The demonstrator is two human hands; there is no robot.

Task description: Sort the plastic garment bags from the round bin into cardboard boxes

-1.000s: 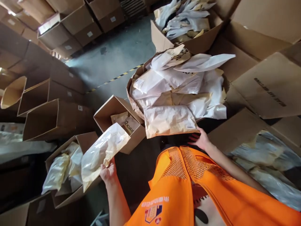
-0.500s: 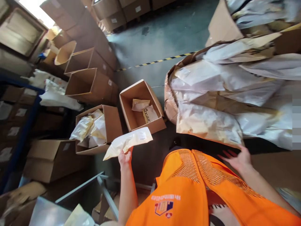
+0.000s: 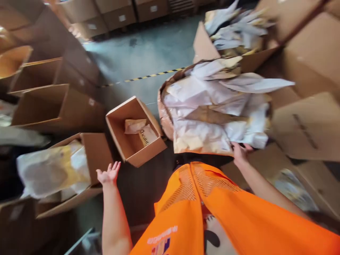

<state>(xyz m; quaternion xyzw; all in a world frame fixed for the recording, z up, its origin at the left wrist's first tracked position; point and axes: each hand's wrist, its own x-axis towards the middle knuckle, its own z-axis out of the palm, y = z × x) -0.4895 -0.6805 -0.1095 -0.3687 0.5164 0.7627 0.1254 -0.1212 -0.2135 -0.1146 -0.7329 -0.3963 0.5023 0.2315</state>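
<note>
Here: my left hand (image 3: 109, 174), spread, released, beside the left box (image 3: 97, 154); my right hand (image 3: 240, 154) at one packet heap (image 3: 199, 136), count unclear, fingers part-hidden, grip I cannot tell. Two packets (image 3: 135, 126) in the middle box (image 3: 145, 153); one blurred packet (image 3: 44, 172) atop the left box.

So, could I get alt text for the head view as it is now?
A person in an orange vest has the left hand open beside a carton of pale packages, while the right hand is at the near edge of a package heap. Between them, another open carton holds two packages.
</note>
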